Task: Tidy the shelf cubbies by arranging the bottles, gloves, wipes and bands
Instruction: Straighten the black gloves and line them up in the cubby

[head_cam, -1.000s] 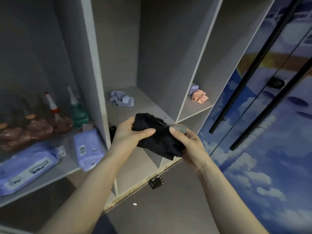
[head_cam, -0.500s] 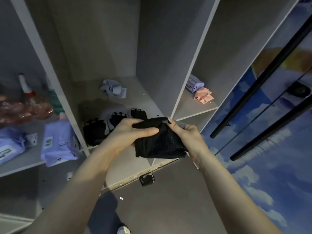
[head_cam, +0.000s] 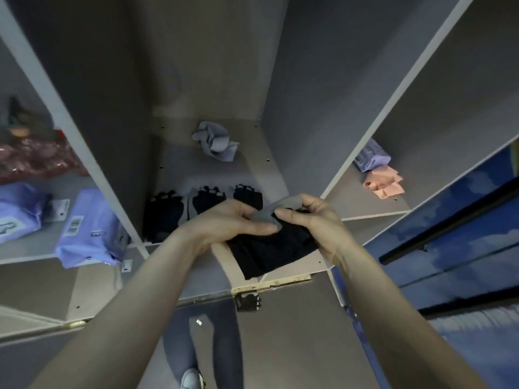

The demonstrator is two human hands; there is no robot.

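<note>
Both hands up in front of the middle cubby's front edge, holding one black glove (head_cam: 273,249). Left hand (head_cam: 224,223) curled round the glove's left side, thumb lying flat across the top. Right hand (head_cam: 314,220) pinching the grey bit at the glove's top with thumb and fingers.

Three more black gloves (head_cam: 202,203) lying in a row near the front edge of the middle shelf (head_cam: 252,153). A crumpled light blue band (head_cam: 216,141) near the back of that shelf.

On the left shelf, purple wipe packs (head_cam: 90,228) by the front edge, and reddish bottles (head_cam: 36,158) farther back, blurry. On the right shelf, a small purple pack (head_cam: 370,157) touching a pink band (head_cam: 384,185) near the front edge.
</note>
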